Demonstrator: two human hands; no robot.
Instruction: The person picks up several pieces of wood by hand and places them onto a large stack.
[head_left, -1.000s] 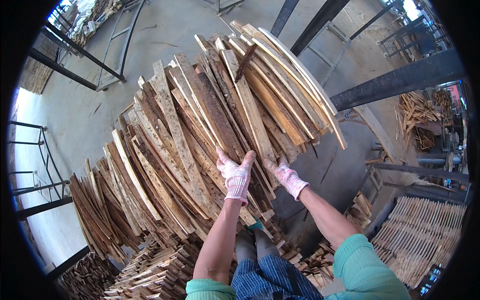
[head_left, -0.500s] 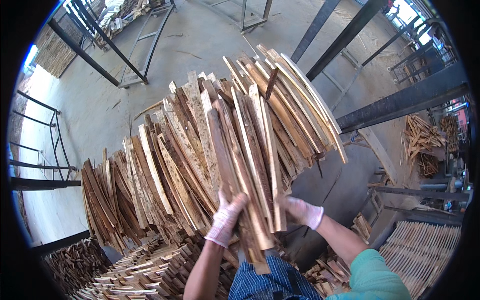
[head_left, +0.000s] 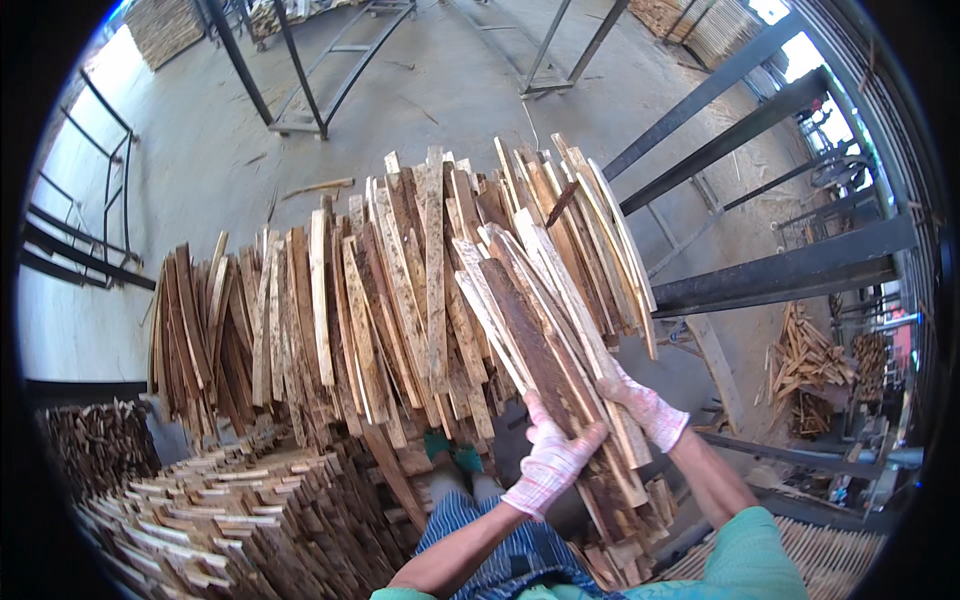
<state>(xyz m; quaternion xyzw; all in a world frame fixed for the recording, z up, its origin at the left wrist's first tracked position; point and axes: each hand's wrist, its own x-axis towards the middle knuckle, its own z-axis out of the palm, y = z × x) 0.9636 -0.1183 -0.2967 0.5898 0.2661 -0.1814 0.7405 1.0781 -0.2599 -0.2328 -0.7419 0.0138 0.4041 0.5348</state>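
Observation:
A bundle of rough wooden strips, some bark-brown and some pale, lies slanted between my gloved hands. My left hand is wrapped around the bundle's left side, its thumb across the top strips. On the other side my right hand grips the strips, its fingers partly hidden by the wood. Just beyond and to the left spreads a long heap of similar strips, laid side by side. The bundle's far end overlaps that heap in the view, and its near end points down toward my right side.
Dark metal beams jut in from the right. At lower left stands a large stack of strips. A loose wood pile lies on the floor at right, and metal frames stand at the back.
My hands have moved right with the bundle, which has come off the heap's middle and now slants more. The view has also turned, shifting the heap within it.

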